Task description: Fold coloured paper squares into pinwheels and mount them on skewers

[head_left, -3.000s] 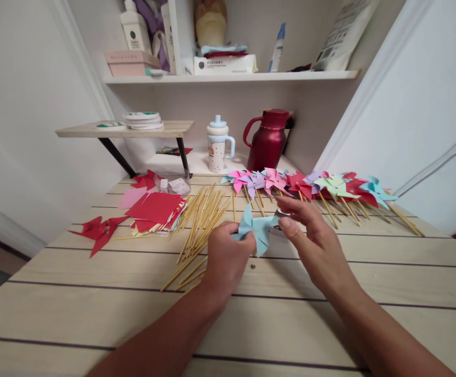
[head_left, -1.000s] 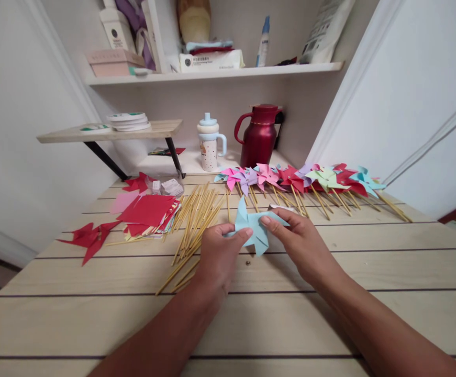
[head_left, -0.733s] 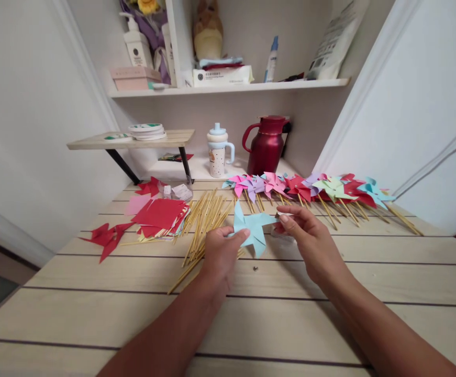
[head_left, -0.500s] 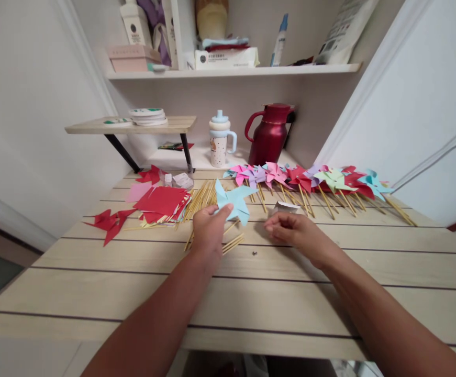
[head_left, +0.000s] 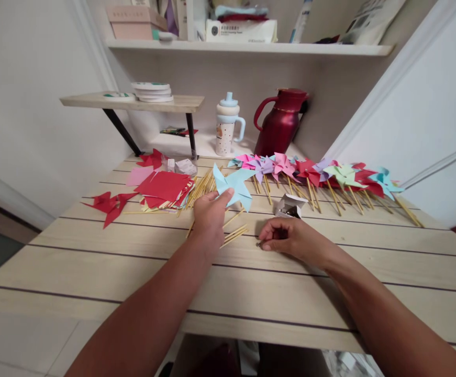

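My left hand (head_left: pixel 211 220) is closed on a light blue paper pinwheel (head_left: pixel 233 186), thumb on top, holding it above the table. No stick shows on this pinwheel. At the tabletop, my right hand (head_left: pixel 285 235) has its thumb and fingers pinched at a small shiny metal piece (head_left: pixel 258 244), too small to make out its exact kind. Just behind that hand stands an opened small white box (head_left: pixel 290 205) with little dark metal pieces inside. Several loose wooden sticks (head_left: pixel 235 234) lie between my hands, and more sticks (head_left: pixel 202 189) are heaped behind my left hand.
Finished pinwheels on sticks (head_left: pixel 343 175) line the back right. A stack of red paper squares (head_left: pixel 165 188) and a folded red pinwheel (head_left: pixel 109 207) lie left. Behind stand a cup (head_left: pixel 225 131), a red thermos (head_left: pixel 281 123) and a small raised shelf (head_left: pixel 188 104).
My right hand has come down and nearer to me, from beside the white box to the small metal piece on the table. The left hand still holds the pinwheel. The view has tilted downward.
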{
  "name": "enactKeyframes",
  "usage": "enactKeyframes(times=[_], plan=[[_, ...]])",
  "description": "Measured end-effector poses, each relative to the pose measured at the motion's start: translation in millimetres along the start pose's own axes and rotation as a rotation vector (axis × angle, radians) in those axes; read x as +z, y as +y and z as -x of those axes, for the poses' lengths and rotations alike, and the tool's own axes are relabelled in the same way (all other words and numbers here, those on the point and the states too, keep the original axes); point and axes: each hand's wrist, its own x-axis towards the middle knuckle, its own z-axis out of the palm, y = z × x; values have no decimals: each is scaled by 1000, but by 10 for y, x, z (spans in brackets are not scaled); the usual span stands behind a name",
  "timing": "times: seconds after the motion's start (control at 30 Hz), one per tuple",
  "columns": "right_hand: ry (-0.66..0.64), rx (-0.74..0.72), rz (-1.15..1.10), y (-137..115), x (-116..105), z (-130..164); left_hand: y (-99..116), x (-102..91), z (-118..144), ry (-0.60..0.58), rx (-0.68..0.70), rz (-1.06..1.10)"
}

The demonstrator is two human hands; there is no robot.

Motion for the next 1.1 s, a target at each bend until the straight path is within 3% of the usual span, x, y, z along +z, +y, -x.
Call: enactKeyframes(times=[0.87, 1.1], plan=[[57, -74, 77, -79, 142, -32, -57, -25, 30, -27, -4, -61], [274, -64, -9, -184, -15, 40, -105, -45, -6, -31, 29, -102]])
